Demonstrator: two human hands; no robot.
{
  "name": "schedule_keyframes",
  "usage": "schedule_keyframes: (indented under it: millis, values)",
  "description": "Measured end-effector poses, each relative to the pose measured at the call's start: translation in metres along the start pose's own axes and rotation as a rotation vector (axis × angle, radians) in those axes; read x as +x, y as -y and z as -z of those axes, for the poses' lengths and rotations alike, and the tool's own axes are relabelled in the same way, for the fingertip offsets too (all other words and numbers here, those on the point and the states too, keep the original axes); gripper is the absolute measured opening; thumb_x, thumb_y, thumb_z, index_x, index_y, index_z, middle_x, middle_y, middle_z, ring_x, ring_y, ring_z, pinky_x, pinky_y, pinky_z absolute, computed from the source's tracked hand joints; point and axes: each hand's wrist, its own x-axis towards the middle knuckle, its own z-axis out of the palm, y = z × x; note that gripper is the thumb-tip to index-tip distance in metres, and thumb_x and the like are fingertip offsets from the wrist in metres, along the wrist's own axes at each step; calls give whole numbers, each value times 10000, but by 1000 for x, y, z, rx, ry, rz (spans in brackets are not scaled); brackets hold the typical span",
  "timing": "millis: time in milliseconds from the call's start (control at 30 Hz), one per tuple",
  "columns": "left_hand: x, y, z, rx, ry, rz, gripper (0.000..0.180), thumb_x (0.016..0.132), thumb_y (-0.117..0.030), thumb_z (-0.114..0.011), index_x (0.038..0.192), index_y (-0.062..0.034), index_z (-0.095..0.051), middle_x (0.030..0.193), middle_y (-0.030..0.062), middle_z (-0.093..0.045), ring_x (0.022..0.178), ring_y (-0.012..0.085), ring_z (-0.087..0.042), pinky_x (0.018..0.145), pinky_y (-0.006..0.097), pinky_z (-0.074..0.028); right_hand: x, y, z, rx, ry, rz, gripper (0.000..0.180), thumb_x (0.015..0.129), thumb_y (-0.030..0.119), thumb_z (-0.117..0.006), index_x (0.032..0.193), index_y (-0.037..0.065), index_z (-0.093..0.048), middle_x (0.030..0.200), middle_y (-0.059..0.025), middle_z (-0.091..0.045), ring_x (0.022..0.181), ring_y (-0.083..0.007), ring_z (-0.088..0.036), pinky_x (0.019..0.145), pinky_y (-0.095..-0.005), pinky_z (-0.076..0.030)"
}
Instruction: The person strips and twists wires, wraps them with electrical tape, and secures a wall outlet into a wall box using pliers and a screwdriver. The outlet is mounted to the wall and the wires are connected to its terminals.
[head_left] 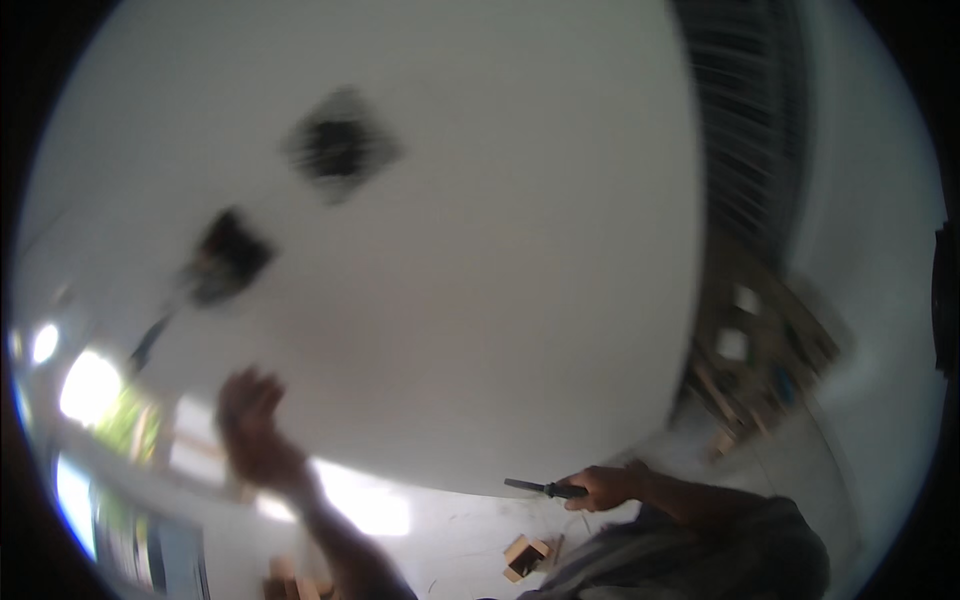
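My left hand (255, 420) is raised before a large white wall (480, 250), fingers blurred, half bent and slightly apart, with no object visible in them. Above it the wall has a dark square recess (230, 255) with what look like wires at its lower side. A narrow dark piece (150, 345) lies below that recess. Farther up and to the right is a second dark recess (338, 147) inside a grey diamond-shaped patch. My right hand (605, 487), low at the right, is closed around a slim dark tool (540, 487), whose shape resembles a screwdriver, pointing left.
A wooden table (765, 345) with white pieces and small items stands at the right, below a dark slatted window or grille (745, 110). An open cardboard box (525, 557) sits on the floor (460, 540). Bright openings (92, 388) show at the left.
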Motion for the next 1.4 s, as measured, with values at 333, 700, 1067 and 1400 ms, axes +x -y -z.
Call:
schedule_keyframes:
  millis: [333, 700, 1067, 1400]
  values:
    - [-293, -26, -62, -126, 780, 803, 289, 1023, -218, -640, 1115, 44, -721, 914, 105, -742, 830, 191, -720, 764, 331, -557, -206, -190, -65, 399, -768, -908, 361, 914, 331, -672, 1043, -5, -705, 840, -189, -735, 751, -267, -761, 653, -442, -598]
    - [-519, -76, -34, -5, 1573, 977, 345, 987, -328, -747, 1172, -38, -776, 1098, 146, -800, 1000, 278, -783, 849, 384, -617, -249, -351, 84, -93, -1471, -993, 591, 851, 370, -781, 1235, -61, -657, 1188, -305, -709, 1139, -457, -694, 962, -535, -566]
    - [-524, -146, -9, 350, 1478, 1109, 420, 1005, -448, -689, 1193, -81, -771, 1174, 155, -781, 1059, 341, -758, 948, 434, -589, -257, -509, 146, -739, -1270, -895, 460, 1042, 281, -558, 1393, -13, -606, 1275, -237, -686, 1170, -410, -653, 1042, -537, -498]
    - [-578, -143, -12, 332, 1506, 1107, 416, 1045, -433, -634, 1239, -86, -756, 1238, 151, -763, 1113, 348, -735, 988, 446, -566, -256, -451, 169, -811, -1135, -746, 503, 1005, 228, -583, 1426, -49, -578, 1380, -318, -625, 1276, -471, -619, 1095, -530, -506]
